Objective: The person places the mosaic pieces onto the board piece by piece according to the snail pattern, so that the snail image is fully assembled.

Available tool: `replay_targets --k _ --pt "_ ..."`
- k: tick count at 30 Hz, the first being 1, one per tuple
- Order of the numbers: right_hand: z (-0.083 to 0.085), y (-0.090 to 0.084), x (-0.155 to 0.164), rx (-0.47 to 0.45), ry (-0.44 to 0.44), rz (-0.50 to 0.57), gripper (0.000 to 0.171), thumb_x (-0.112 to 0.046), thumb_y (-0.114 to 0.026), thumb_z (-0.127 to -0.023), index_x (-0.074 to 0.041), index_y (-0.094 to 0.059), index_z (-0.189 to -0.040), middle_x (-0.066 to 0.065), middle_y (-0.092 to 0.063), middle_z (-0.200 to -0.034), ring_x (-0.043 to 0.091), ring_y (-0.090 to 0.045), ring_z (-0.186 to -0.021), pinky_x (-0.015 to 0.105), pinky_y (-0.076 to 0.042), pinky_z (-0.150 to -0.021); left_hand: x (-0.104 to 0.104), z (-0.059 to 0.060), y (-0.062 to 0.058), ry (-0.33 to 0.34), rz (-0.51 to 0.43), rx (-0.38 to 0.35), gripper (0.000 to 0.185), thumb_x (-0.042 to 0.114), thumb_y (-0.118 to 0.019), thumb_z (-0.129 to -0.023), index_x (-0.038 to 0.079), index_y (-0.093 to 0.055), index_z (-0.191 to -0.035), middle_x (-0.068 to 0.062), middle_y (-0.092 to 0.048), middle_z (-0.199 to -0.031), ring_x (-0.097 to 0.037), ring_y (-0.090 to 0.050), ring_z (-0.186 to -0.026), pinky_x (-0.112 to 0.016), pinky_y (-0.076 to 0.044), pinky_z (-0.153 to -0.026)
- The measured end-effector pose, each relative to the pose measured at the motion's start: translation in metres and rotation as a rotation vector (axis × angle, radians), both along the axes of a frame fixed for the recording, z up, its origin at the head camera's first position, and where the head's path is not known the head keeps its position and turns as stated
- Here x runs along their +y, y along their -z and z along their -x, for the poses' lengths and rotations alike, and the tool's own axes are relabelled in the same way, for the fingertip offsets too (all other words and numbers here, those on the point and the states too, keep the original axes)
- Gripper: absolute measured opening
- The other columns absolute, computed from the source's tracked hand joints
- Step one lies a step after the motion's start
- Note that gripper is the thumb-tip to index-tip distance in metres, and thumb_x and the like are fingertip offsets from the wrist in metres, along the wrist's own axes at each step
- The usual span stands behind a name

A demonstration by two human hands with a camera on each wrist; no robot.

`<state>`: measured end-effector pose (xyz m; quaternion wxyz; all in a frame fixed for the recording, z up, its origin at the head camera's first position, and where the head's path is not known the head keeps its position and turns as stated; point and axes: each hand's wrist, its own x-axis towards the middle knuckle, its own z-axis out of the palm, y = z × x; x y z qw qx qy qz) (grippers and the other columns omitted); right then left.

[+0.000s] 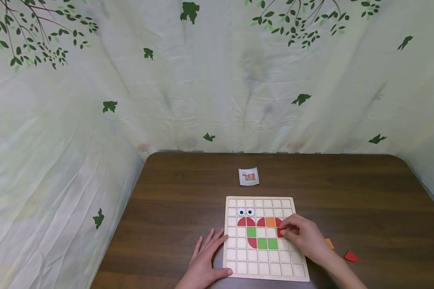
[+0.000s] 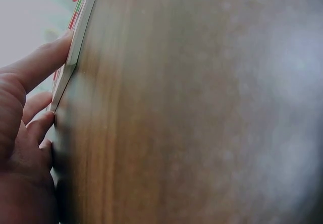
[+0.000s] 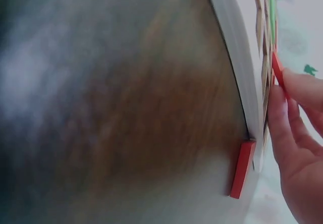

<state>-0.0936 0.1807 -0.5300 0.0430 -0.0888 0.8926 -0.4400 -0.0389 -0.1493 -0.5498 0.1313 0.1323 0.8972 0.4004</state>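
Red piece point(image 1: 280, 231) is pinched by the right hand point(image 1: 304, 237) at the right end of the pattern on the grid board point(image 1: 265, 273). Left hand point(image 1: 206, 257), fingers flat, steadies the board's left edge. Most cells look filled; orange piece point(image 1: 329, 243) and red one point(image 1: 351, 256) wait right of the board.

Pale unfinished-looking wood forms the gridded board point(image 1: 265, 273), on a dark wood-grain table point(image 1: 365, 200) with a smooth, faintly sheened top. Matt painted tiles point(image 1: 262, 243) fill some cells; a wrinkled, leaf-printed cloth point(image 1: 217, 88) hangs behind.
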Motion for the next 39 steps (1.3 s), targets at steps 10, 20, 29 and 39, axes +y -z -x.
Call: replay_targets --k 10,20,29,39 --pt "0.002 0.001 -0.006 0.032 0.026 -0.103 0.023 -0.003 -0.08 -0.079 -0.023 -0.069 -0.085 -0.012 -0.058 -0.081 0.006 -0.052 -0.068 0.023 -0.047 -0.063 0.001 0.002 0.0 -0.001 0.018 -0.019 0.084 0.046 -0.082 -0.072 0.024 -0.047 -0.146 0.003 -0.032 -0.158 -0.029 -0.015 -0.148 -0.058 0.001 -0.112" --pt "0.001 -0.006 0.004 -0.001 0.024 -0.045 0.02 -0.003 -0.078 -0.082 -0.017 -0.071 -0.094 -0.009 -0.061 -0.087 0.008 -0.055 -0.072 0.023 -0.049 -0.065 0.0 0.001 -0.001 0.0 0.014 -0.017 0.084 0.046 -0.082 -0.072 0.024 -0.047 -0.146 0.004 -0.032 -0.158 -0.03 -0.016 -0.148 -0.058 0.001 -0.111" --pt "-0.005 -0.016 0.036 -0.043 0.04 -0.102 0.02 -0.007 -0.076 -0.084 -0.016 -0.071 -0.101 -0.005 -0.065 -0.097 0.011 -0.057 -0.077 0.024 -0.052 -0.069 0.001 0.001 -0.002 -0.001 0.023 -0.022 0.084 0.046 -0.082 -0.072 0.025 -0.047 -0.146 0.004 -0.032 -0.158 -0.029 -0.016 -0.148 -0.058 0.001 -0.112" --pt "-0.015 -0.015 0.065 -0.005 -0.065 -0.212 0.026 -0.021 -0.083 -0.079 -0.029 -0.071 -0.101 -0.015 -0.062 -0.102 0.009 -0.055 -0.085 0.024 -0.049 -0.07 0.002 0.0 0.0 -0.005 0.02 -0.015 0.084 0.045 -0.083 -0.072 0.025 -0.048 -0.146 0.004 -0.032 -0.158 -0.029 -0.016 -0.148 -0.057 0.001 -0.112"
